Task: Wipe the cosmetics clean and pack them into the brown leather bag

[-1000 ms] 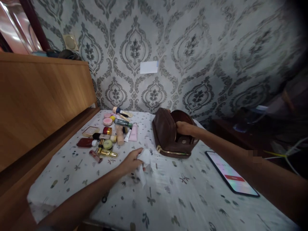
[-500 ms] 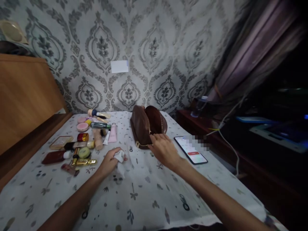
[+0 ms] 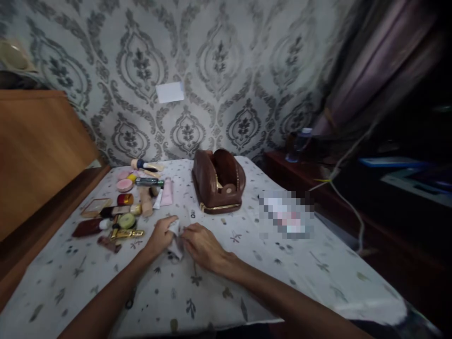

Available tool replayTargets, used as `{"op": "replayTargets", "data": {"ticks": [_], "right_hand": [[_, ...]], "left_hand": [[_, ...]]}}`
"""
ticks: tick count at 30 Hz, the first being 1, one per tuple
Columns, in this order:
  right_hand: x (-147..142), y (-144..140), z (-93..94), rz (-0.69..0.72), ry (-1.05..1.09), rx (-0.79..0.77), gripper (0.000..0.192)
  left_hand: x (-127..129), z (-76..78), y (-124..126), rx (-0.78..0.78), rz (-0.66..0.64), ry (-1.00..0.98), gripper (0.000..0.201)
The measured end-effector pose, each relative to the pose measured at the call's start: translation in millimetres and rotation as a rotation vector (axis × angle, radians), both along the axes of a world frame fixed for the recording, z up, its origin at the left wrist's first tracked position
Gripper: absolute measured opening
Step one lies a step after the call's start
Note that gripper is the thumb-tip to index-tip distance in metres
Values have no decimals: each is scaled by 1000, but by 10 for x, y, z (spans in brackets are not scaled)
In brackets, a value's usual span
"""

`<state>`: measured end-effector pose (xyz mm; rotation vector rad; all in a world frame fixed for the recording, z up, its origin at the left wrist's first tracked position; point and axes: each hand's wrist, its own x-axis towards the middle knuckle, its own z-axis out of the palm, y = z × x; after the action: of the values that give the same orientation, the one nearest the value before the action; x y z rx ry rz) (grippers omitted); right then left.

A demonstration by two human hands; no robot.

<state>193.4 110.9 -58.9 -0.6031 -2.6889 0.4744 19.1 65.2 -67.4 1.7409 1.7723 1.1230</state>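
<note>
A patterned cloth [image 3: 268, 268] covers the table below grey damask wallpaper [image 3: 219, 70]. Both hands meet at its middle on a white tissue [image 3: 175, 238]: the left hand [image 3: 160, 235] is closed around it, and the right hand [image 3: 201, 245] pinches its edge. The crumpled tissue hangs lengthwise toward the person. A brown bag [image 3: 217, 181] stands open behind it.

Pouch [image 3: 212, 181], frame centre: brown, glossy leather-like surface with a gold metal rim. Table cover [image 3: 282, 273]: matt printed cloth. Panel [image 3: 38, 146], left edge: smooth wood. Wipe [image 3: 175, 235]: white, soft, crumpled, paper or cloth.
</note>
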Motion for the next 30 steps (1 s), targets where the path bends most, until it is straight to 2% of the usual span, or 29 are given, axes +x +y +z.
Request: {"op": "replayTargets", "data": {"ticks": [4,7,12,16,18,21,25,27,30], "right_hand": [[-343,85,-147,-49,57,-200,17],[-500,139,-261,-52,203,-254,17],[-503,183,-372,14,308,-257,20],[-437,189,-333,42,327,-288,20],[-418,178,-304,43,335,-307,18],[-410,160,-288,39,339,-306,16],[-408,160,-310,26,340,-265,15],[-404,165,-314,33,342,-257,15],[-397,168,-305,46,353,-262,17]], "left_hand": [[-49,-44,14,6,25,90,11],[-130,-36,29,20,62,138,14],[-137,2,20,20,73,202,18],[-103,81,-14,8,121,269,20],[-209,177,-11,7,191,303,23],[-622,411,57,3,348,352,27],[-1462,724,258,-29,600,454,37],[-1844,787,365,-87,694,496,40],[-2247,726,516,-205,744,526,39]]}}
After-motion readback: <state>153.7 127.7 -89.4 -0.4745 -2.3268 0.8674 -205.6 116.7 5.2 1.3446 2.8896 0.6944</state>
